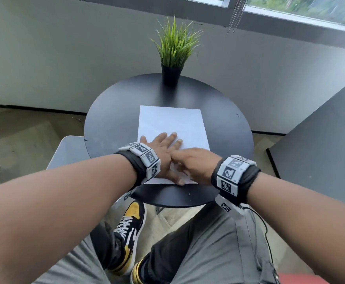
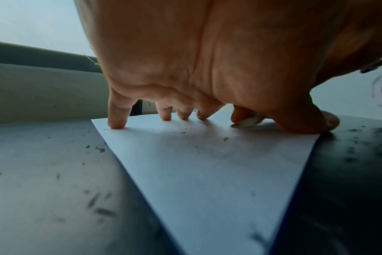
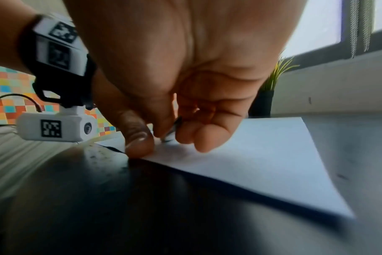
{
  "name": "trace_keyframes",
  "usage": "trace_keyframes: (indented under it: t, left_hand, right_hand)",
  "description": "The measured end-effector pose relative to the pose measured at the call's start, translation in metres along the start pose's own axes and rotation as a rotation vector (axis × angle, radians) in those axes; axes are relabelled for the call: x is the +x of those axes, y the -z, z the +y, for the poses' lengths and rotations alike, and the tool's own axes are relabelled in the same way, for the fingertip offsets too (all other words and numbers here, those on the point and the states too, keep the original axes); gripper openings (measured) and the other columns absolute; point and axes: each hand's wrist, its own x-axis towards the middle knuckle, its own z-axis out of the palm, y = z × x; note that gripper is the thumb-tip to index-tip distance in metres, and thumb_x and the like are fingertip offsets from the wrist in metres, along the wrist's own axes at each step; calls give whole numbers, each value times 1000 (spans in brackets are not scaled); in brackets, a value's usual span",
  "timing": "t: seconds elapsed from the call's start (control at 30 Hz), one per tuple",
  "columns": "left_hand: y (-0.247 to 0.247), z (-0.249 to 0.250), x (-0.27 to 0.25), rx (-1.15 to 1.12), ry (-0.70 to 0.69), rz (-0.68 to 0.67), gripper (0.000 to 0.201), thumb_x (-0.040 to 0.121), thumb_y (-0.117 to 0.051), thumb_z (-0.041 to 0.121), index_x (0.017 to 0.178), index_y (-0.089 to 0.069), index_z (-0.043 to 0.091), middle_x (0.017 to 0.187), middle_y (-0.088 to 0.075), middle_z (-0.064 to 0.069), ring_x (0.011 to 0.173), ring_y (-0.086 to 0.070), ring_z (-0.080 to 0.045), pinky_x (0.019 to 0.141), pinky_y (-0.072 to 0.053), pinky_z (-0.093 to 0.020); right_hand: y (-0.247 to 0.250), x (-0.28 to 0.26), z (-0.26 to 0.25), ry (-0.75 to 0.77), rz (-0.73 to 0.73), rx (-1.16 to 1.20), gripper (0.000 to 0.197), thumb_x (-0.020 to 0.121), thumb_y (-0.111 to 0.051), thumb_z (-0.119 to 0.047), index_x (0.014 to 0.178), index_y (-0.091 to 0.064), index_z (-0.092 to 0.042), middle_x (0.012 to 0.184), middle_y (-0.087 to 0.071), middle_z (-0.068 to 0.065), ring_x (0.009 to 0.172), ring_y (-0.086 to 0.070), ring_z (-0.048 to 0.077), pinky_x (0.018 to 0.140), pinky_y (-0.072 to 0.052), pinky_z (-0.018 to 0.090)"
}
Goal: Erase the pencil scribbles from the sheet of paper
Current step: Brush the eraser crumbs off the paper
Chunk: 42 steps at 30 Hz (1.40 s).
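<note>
A white sheet of paper (image 1: 173, 121) lies on the round black table (image 1: 114, 124). My left hand (image 1: 159, 146) presses flat on the sheet's near left part, fingers spread; its fingertips (image 2: 117, 123) touch the paper and its thumb (image 3: 140, 145) holds the near edge. My right hand (image 1: 190, 162) reaches across the left one with its fingers curled. It pinches a small greyish eraser (image 2: 249, 122) against the paper between the left thumb and palm. The same eraser (image 3: 171, 132) shows dark and blurred in the right wrist view. Only faint grey smudges (image 2: 207, 145) show on the sheet.
A black pot with green grass (image 1: 170, 75) stands at the table's far edge. Dark eraser crumbs (image 2: 98, 207) are scattered on the table beside the paper. A white seat (image 1: 69, 150) is at the left, and a grey panel (image 1: 321, 150) at the right.
</note>
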Motion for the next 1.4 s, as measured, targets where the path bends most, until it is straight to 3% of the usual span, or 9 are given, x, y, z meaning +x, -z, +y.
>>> trace_keyframes:
  t: [0.17,0.33,0.5,0.63,0.8,0.93,1.1,1.23,1.4]
  left_hand:
    - [1,1,1,29,7,-2,131,56,-50,99,157,10,41,166,19,6,154,11,-22,110,-18,-73]
    - [8,6,2,49,24,-53,125,58,-53,97,154,11,50,166,21,2,153,11,-28,109,-20,-75]
    - [17,16,-3,87,16,-64,116,68,-56,90,155,9,49,166,19,-10,152,9,-38,113,-20,-66]
    - [17,18,2,107,30,-86,120,65,-59,89,154,11,51,165,20,-14,151,9,-43,112,-22,-67]
    - [14,17,7,91,26,-84,123,63,-63,88,154,10,52,165,20,-13,150,11,-44,114,-19,-70]
    - [12,15,10,85,33,-87,123,62,-64,88,153,10,53,164,22,-13,150,14,-45,114,-18,-70]
    - [13,16,13,105,39,-95,126,59,-63,91,152,13,53,164,21,-14,149,11,-46,115,-17,-69]
    - [9,13,14,95,31,-82,124,60,-62,91,153,12,52,164,23,-14,149,13,-45,114,-18,-69]
    - [10,14,12,94,16,-80,125,59,-62,91,153,11,52,164,20,-15,149,10,-45,115,-19,-68]
  right_hand:
    - [21,-16,37,-266,33,-49,24,100,-42,-32,115,-51,-15,116,-63,10,103,-56,31,85,-46,37]
    - [-12,-43,7,2,-9,-31,12,98,-44,-22,109,-48,-22,101,-54,-3,86,-50,20,76,-44,38]
    - [0,-42,44,-230,105,-27,16,100,-39,-33,104,-45,-19,100,-58,2,92,-57,30,80,-47,40]
    - [-19,-51,6,-25,23,-63,3,97,-43,-22,97,-40,-23,90,-46,-4,80,-51,25,71,-44,40]
    - [0,-39,32,-255,85,-56,13,100,-38,-31,98,-38,-18,97,-56,2,90,-59,33,77,-49,43]
    - [-17,-45,-3,-66,-44,-79,11,95,-44,-23,95,-34,-24,90,-45,-5,84,-55,29,69,-46,40]
    - [5,-35,38,-341,45,-75,8,100,-39,-24,102,-39,-17,103,-60,7,91,-59,34,76,-48,40]
    - [-16,-41,0,-73,-44,-35,7,96,-43,-23,97,-36,-26,92,-48,-5,82,-52,26,71,-45,38]
    - [3,-38,43,-265,40,-60,21,102,-34,-39,96,-37,-19,96,-57,3,85,-56,32,78,-47,40]
